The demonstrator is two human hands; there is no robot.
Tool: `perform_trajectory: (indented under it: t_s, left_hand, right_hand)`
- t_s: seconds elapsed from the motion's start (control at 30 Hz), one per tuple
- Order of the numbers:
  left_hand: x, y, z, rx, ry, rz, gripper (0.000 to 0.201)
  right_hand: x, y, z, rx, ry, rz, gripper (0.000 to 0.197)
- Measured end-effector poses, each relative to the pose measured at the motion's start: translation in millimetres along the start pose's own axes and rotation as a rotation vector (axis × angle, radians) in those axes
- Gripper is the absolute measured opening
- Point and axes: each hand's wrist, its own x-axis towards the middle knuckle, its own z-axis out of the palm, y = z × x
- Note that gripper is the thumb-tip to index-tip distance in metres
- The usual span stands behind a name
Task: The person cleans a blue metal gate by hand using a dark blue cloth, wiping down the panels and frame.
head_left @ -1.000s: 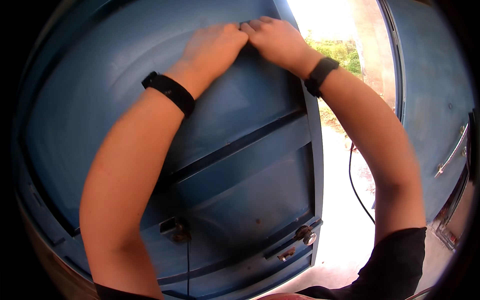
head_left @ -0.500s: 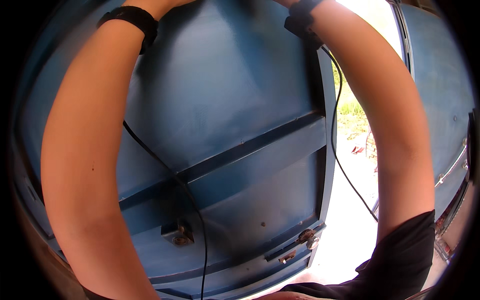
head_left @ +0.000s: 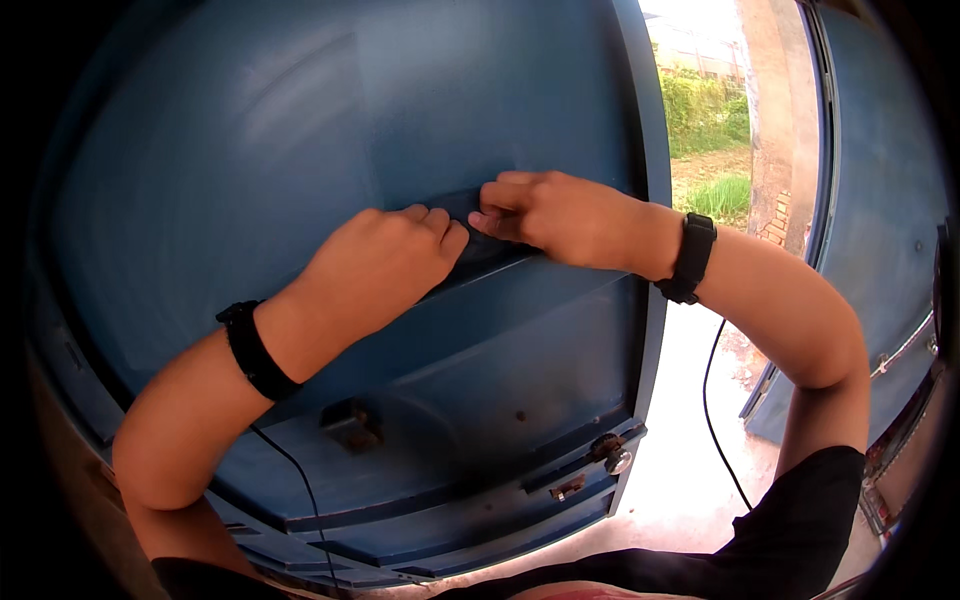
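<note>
A blue metal door [head_left: 490, 90] fills most of the view, crossed by a raised bar [head_left: 540, 290]. Against the door, just above this bar, my left hand [head_left: 400, 255] has its fingers curled under. Close to its right, my right hand [head_left: 550, 215] is closed too, thumb and fingers pressed together. Between the two lies a dark patch [head_left: 460, 205] on the door, whose kind I cannot make out. Whatever the fingertips hold is hidden. Black bands circle both wrists, the left band [head_left: 258, 350] and the right band [head_left: 690, 258], with thin cables hanging below.
Lower on the door are a dark box-shaped fitting [head_left: 352, 425], a small latch [head_left: 567, 488] and a round knob [head_left: 617, 460]. At right, bright ground and grass [head_left: 720, 200] show through the doorway. A second blue door panel [head_left: 885, 190] stands at the far right.
Both hands have come down from beyond the top of the view to the door's middle, close together. The elbows now bend outward, and the door looks sharper.
</note>
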Motion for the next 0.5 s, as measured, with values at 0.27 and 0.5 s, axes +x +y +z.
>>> perform_trajectory:
  t_s: [0.27, 0.5]
  left_hand:
    - [-21.0, 9.1, 2.5, -0.166, -0.034, -0.062, 0.028]
    - [-55.2, 25.2, -20.7, -0.026, -0.136, -0.375, 0.035]
  right_hand:
    - [5.4, -15.4, 7.4, -0.043, -0.055, -0.052, 0.031]
    - [62.4, -23.5, 27.0, -0.223, 0.105, -0.160, 0.033]
